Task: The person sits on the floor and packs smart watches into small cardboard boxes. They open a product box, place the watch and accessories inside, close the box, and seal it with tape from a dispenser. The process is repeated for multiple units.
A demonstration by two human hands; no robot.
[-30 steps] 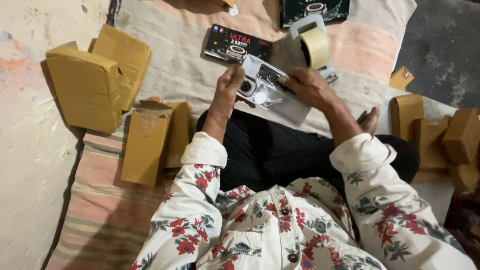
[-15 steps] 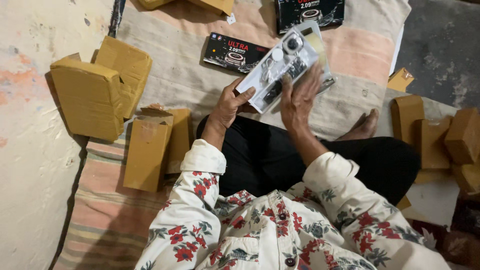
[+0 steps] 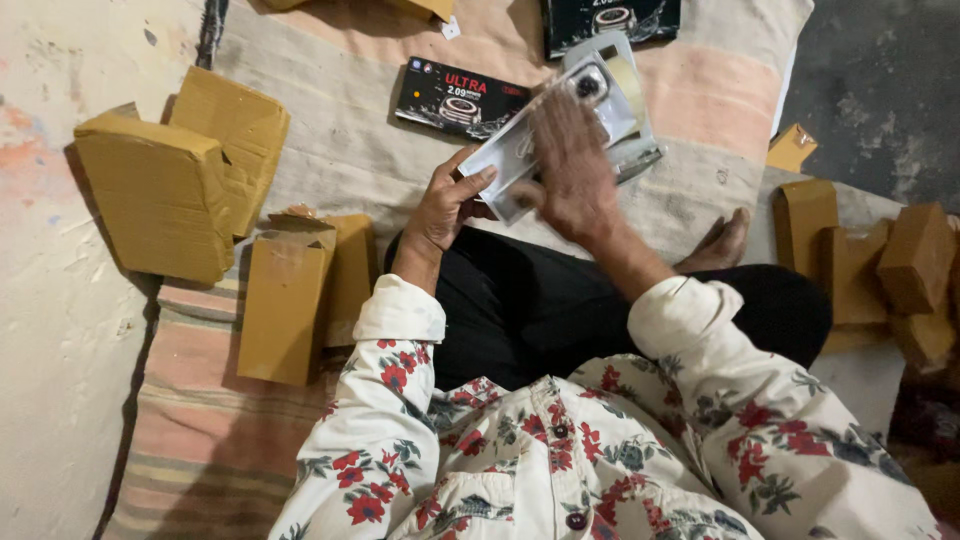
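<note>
The left hand [image 3: 445, 205] grips the low corner of a clear plastic pack [image 3: 560, 125] with a round thing inside. The right hand [image 3: 570, 165] is blurry and lies flat on the pack with fingers open. Just past the hands lies a flat black box [image 3: 455, 100] on a striped cloth [image 3: 330, 150]. Brown taped boxes [image 3: 165, 180] sit to the left, and more brown boxes [image 3: 880, 265] to the right.

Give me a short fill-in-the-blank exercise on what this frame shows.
1. The left hand grips the lower end of a clear plastic ____ pack.
2. The right hand lies over the pack and looks ____ from motion.
3. The parcels wrapped in brown tape lie to the person's ____.
4. The person's sleeves carry a ____ print.

Missing words: blister; blurred; left; floral
</note>
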